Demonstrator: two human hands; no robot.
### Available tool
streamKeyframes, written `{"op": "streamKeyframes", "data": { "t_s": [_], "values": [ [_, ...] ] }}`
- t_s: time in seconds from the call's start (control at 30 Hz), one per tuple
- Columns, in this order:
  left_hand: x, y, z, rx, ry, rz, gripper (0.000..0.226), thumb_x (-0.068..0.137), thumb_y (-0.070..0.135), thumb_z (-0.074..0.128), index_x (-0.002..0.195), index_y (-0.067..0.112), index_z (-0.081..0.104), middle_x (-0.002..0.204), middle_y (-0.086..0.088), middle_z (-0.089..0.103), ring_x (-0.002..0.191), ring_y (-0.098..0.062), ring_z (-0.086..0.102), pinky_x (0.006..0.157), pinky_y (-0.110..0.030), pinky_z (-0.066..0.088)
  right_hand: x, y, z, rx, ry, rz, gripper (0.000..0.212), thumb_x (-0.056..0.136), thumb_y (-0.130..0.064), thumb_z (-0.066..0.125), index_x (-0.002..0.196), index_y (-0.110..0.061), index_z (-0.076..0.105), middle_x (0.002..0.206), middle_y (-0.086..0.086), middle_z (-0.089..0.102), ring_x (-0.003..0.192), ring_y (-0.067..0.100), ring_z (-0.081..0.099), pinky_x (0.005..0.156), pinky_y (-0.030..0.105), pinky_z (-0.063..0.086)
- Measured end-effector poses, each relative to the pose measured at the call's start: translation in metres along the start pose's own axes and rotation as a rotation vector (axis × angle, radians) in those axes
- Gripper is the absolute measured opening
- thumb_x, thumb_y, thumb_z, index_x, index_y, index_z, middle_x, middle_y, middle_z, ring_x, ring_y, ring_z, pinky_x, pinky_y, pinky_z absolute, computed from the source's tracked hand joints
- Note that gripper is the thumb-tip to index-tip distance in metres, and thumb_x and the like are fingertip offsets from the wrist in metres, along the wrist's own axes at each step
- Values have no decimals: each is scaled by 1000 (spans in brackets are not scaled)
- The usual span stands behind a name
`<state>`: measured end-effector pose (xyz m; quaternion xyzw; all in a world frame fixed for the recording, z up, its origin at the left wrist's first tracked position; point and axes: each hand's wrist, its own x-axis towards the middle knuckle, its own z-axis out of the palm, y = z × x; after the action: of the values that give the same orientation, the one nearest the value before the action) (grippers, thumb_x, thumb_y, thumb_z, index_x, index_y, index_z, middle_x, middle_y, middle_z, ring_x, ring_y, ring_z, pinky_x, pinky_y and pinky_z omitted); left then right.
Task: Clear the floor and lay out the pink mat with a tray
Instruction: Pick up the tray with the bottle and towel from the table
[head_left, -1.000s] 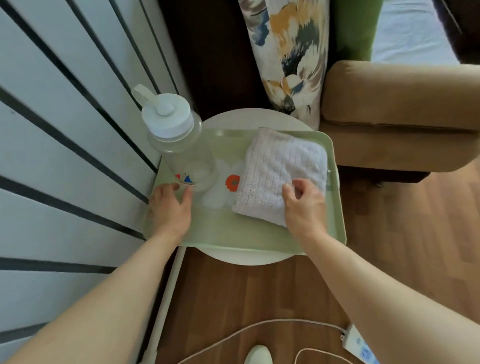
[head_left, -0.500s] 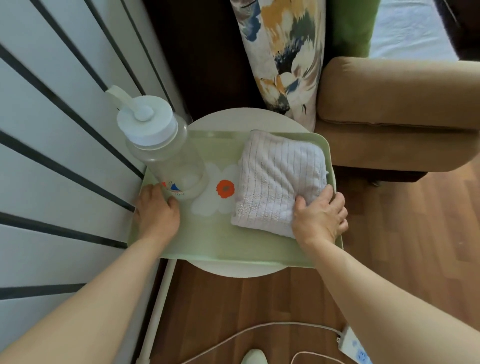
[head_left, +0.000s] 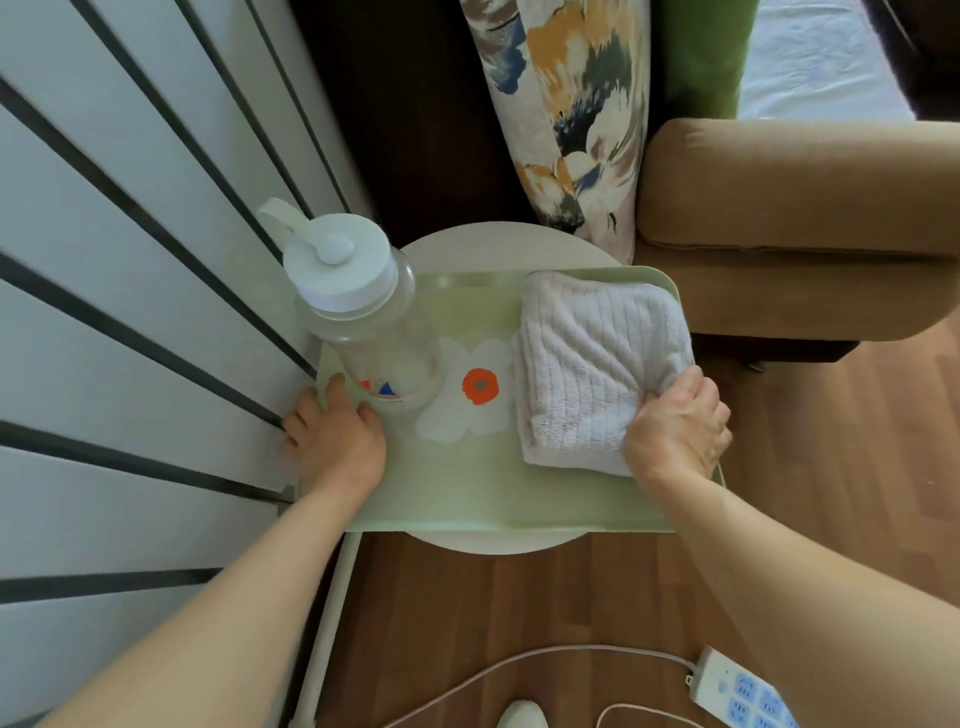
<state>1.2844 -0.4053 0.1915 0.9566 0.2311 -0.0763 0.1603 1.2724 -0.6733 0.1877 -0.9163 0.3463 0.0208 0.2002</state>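
Note:
A pale green tray (head_left: 467, 493) with a white and orange flower print lies on a small round white table (head_left: 498, 244). On its left part stands a clear plastic bottle (head_left: 379, 353) with a white lid. A folded pale pink ribbed mat (head_left: 592, 358) lies on its right part. My left hand (head_left: 335, 441) grips the tray's left rim, thumb on top beside the bottle. My right hand (head_left: 678, 428) holds the tray's right rim, fingers curled over the edge and touching the mat's corner.
A white wall with black stripes (head_left: 130, 312) runs close on the left. A tan armchair (head_left: 800, 223) stands right of the table, a patterned cushion (head_left: 566, 109) behind it. On the wooden floor lie a white power strip (head_left: 737, 691) and its cable (head_left: 519, 670).
My right hand slid from the mat's near edge to the tray's right rim. My left hand shifted outward onto the left rim. The view moved slightly.

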Motion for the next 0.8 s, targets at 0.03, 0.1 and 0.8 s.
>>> {"op": "streamKeyframes", "data": {
  "t_s": [0.03,0.1,0.8],
  "values": [
    [-2,1,1,-4,-1,8,50,97,26,35,146,17,26,149,-18,23,133,-38,22,108,-49,19,2,3,-2,-7,1,6,47,96,-16,38,140,-5,26,141,13,34,128,32,32,107,42,23],
    [-5,3,2,-23,-4,25,52,97,27,34,147,17,22,149,-17,23,134,-37,22,108,-50,20,3,10,-5,-21,0,22,47,95,-14,37,140,-5,26,141,13,34,128,32,31,108,42,23],
    [36,13,-9,-648,-7,-346,46,94,31,44,125,-3,42,122,-23,54,103,-38,54,85,-45,45,4,2,-13,145,-113,248,64,79,-11,55,136,-12,25,138,12,26,125,32,27,107,46,21]
  ]
}}
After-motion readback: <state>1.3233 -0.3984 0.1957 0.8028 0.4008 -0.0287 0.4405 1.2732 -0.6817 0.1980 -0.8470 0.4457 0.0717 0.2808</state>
